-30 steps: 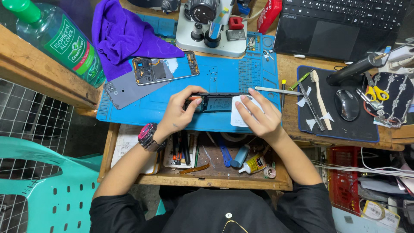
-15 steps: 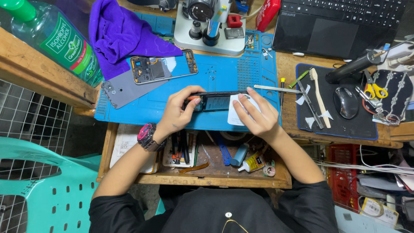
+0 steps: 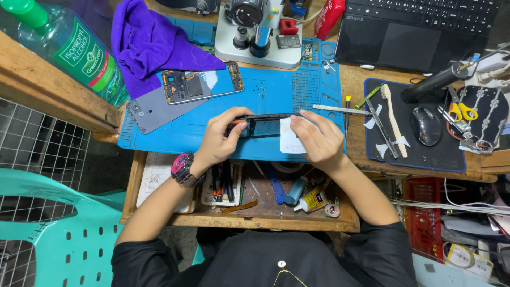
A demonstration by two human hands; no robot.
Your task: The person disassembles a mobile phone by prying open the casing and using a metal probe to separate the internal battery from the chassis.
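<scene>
Near the middle of the frame, both hands are working on one opened phone body, which is lying lengthwise on the blue mat at the near edge of the counter. The left hand is grasping the phone's left end, fingers curled over it. The right hand is pressing a small white sheet against the phone's right end, its fingers bent down on it and pinning it rather than closed around anything.

Compared with half a second ago, very little is changing: the hands are keeping the same grip and the phone is staying at the same spot on the mat, with only the view drifting a touch. By my reading the hands are still in the middle of the same fine step, not switching tools.

Counting what is around: one second phone frame and one grey back cover are lying in the upper left of the mat, one purple cloth above them, one clear bottle with a green cap in the upper left corner, one microscope at top centre, one laptop at upper right, one mouse and one pair of yellow-handled scissors on the right. An open drawer under the hands is holding small tools and one glue tube.
</scene>
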